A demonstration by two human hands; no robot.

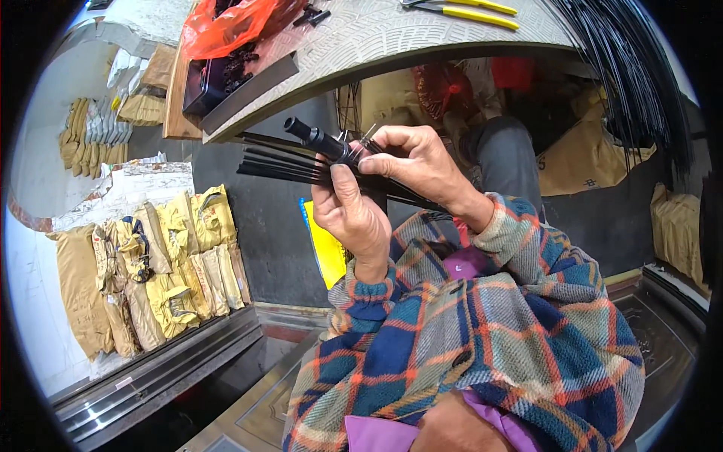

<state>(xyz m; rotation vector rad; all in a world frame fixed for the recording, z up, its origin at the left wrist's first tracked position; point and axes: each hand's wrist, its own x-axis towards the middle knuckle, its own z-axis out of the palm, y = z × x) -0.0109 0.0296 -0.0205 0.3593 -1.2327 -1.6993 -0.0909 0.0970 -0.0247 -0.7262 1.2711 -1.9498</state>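
In front of my lap I hold a bundle of thin black ribs (282, 169) gathered at a black ringed tube (315, 137), which looks like an umbrella frame. My left hand (352, 215) is closed on it from below, with the thumb pressed up against the hub. My right hand (422, 164) comes from the right, thumb and forefinger pinched together at the hub. A thin metal piece (368, 135) sticks up by its fingertips. Both sets of fingers hide the joint between tube and ribs. Toward the right, more ribs run under my right hand.
Beyond my hands is a patterned table edge (361, 56). On it lie yellow-handled pliers (478, 13), a red plastic bag (230, 29) and a dark box (215, 83) of small black parts. Long black rods (633, 68) hang over its right end. Tan and yellow packages (151, 264) lie at left.
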